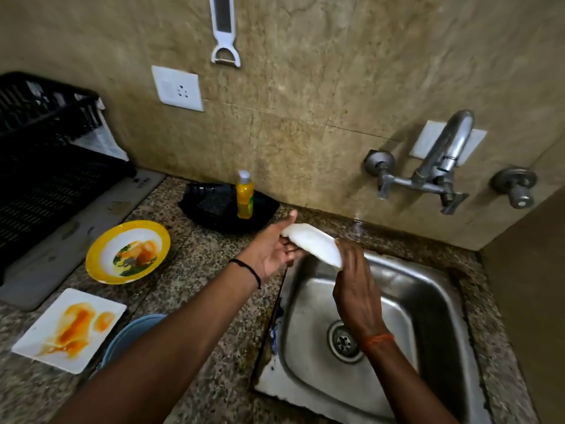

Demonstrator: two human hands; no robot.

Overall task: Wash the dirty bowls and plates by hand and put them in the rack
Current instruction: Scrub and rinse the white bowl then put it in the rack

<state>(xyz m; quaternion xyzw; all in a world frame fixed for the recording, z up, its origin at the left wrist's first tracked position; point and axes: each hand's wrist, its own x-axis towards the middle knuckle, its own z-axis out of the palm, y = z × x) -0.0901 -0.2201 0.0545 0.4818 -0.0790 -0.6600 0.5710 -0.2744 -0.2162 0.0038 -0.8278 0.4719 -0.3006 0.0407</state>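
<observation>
Your left hand (273,250) and right hand (354,280) both gripped a smooth white plastic plate (313,243), tilted over the back left corner of the square stainless steel sink (428,301). On the speckled granite counter (195,270) lay a stained yellow-rimmed round bowl (128,251) and a sauce-smeared white square plate (69,330), beside the black slatted plastic rack (46,166).

We see the sink (412,301) at the counter's right, the tap (440,166) on the wall behind it. Left lie a round plate (128,251), a square plate (69,330) nearer us, the rack (46,154) farthest left. A bottle (245,195) stands by the wall.
</observation>
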